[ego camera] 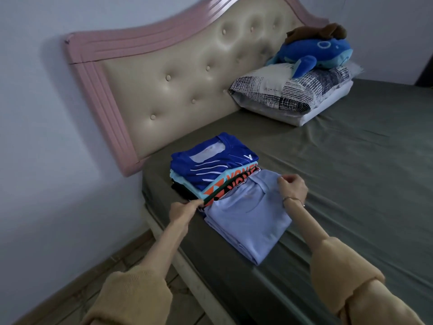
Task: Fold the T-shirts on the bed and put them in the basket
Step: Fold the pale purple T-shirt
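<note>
A folded light blue T-shirt (248, 214) lies on the grey-green bed sheet (351, 174) near the bed's corner. My left hand (185, 211) pinches its far left corner. My right hand (293, 185) pinches its far right corner. Just beyond it, touching its far edge, sits a stack of folded T-shirts (210, 170): a dark blue one on top, then a light teal one, an orange lettered one and a black one beneath. No basket is in view.
A padded beige headboard (178, 76) with a pink frame stands behind the stack. At the back right lie a patterned pillow (293, 90) and a blue plush toy (314, 52). The floor (77, 289) runs along the bed's left side.
</note>
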The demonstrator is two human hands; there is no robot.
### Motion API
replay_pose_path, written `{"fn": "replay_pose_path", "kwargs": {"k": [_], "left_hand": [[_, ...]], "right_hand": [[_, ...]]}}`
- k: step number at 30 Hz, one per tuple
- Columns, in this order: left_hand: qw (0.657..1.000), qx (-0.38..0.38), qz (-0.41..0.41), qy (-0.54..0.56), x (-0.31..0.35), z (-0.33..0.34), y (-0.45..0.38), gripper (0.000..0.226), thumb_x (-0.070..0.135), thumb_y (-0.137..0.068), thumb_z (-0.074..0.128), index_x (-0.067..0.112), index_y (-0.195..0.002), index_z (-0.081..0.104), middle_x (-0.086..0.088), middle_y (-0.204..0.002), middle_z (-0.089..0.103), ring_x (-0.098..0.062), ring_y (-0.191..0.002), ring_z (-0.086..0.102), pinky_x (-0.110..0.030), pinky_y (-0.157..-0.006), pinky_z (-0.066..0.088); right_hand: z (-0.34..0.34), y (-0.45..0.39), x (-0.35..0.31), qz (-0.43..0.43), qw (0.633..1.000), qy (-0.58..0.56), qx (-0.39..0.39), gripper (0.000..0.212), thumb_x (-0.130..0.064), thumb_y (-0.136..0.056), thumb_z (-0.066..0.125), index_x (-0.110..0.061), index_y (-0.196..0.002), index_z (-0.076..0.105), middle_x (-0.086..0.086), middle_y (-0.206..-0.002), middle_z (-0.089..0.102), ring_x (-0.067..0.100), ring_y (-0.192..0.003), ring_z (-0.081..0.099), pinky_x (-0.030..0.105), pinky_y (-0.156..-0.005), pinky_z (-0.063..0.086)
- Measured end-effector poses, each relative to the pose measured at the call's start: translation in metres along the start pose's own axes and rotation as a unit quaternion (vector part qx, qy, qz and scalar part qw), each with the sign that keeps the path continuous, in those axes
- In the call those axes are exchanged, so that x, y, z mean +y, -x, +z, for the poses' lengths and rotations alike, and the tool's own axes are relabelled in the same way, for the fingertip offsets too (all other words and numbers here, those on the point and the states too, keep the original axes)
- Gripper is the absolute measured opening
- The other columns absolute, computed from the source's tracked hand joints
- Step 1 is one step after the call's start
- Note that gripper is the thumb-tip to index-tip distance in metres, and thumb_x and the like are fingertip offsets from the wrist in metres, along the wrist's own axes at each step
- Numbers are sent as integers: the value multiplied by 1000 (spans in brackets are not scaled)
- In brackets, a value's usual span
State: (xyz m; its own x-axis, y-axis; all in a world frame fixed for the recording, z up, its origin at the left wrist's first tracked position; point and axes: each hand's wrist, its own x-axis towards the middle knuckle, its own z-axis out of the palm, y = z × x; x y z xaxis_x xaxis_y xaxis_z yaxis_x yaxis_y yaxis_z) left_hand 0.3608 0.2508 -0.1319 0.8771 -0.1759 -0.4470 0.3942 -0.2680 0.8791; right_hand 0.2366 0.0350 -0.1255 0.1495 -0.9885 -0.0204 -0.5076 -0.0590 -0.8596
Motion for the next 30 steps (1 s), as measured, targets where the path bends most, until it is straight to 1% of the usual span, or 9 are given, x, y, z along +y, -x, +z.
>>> {"fn": "replay_pose_path", "kwargs": {"k": [5, 7, 9, 12, 18, 22, 25, 27, 30], "left_hand": [[994, 68, 81, 23, 29, -14, -8, 30, 18, -88, 55, -3, -108, 59, -18, -112, 62, -22, -83, 52, -29, -68, 37], [993, 54, 91, 59, 39, -11, -11, 20, 19, -91, 54, 1, -97, 61, -13, -101, 65, -19, -72, 55, -29, -62, 41], [993, 26, 54, 98, 47, -8, -12, 17, 20, -91, 57, 4, -95, 58, -10, -86, 63, -16, -62, 55, -25, -52, 45], [993, -4, -8, 121, 51, -6, -18, 25, 23, -87, 66, 2, -94, 56, -8, -71, 58, -16, -59, 56, -24, -47, 49], [994, -16, -1, 105, 52, 2, -29, 37, 22, -81, 74, -2, -105, 60, -9, -82, 62, -15, -58, 58, -20, -39, 48], [997, -14, 15, 80, 53, 1, -29, 25, 21, -81, 73, 5, -93, 58, -9, -82, 63, -16, -55, 59, -19, -38, 41], [997, 10, 57, 50, 56, 2, -25, 20, 19, -83, 70, 11, -73, 56, -3, -71, 62, -11, -49, 58, -18, -41, 41], [995, 15, 80, 50, 61, 3, -19, 23, 19, -84, 69, 14, -67, 53, 0, -66, 60, -8, -43, 57, -17, -41, 41], [994, -9, 84, 66, 68, 5, -7, 19, 18, -84, 67, 14, -70, 55, 0, -68, 61, -7, -38, 56, -17, -40, 41]], "right_hand": [[31, 13, -34, 7, 984, -109, -143, 23, -12, -86, 54, 0, -99, 68, 15, -94, 69, 31, -94, 63, 33, -79, 48], [44, 15, -50, 103, 947, -219, -213, 14, -12, -86, 56, 0, -87, 63, 12, -71, 65, 23, -63, 63, 29, -61, 53], [54, 11, -60, 186, 910, -290, -230, 17, -12, -86, 59, -4, -73, 54, 7, -47, 54, 15, -38, 49, 20, -42, 46], [61, -1, -64, 201, 905, -289, -237, 29, -11, -86, 62, -9, -62, 45, 1, -31, 44, 10, -26, 42, 16, -31, 40], [75, -11, -72, 244, 892, -281, -256, 24, -17, -81, 73, -3, -75, 54, 9, -54, 59, 14, -38, 54, 16, -32, 43], [80, -9, -77, 245, 871, -307, -297, 25, -15, -88, 65, -9, -73, 46, 2, -32, 46, 11, -25, 47, 16, -28, 39], [77, -3, -81, 222, 857, -355, -301, 24, -13, -91, 58, -8, -70, 46, 7, -55, 55, 12, -48, 56, 18, -36, 48], [72, -1, -80, 210, 826, -427, -301, 16, -10, -91, 55, -8, -76, 48, 7, -73, 55, 15, -64, 56, 22, -47, 54], [59, 3, -79, 219, 761, -527, -310, 18, -9, -93, 45, -9, -75, 45, 5, -72, 51, 16, -60, 55, 26, -48, 53]]}}
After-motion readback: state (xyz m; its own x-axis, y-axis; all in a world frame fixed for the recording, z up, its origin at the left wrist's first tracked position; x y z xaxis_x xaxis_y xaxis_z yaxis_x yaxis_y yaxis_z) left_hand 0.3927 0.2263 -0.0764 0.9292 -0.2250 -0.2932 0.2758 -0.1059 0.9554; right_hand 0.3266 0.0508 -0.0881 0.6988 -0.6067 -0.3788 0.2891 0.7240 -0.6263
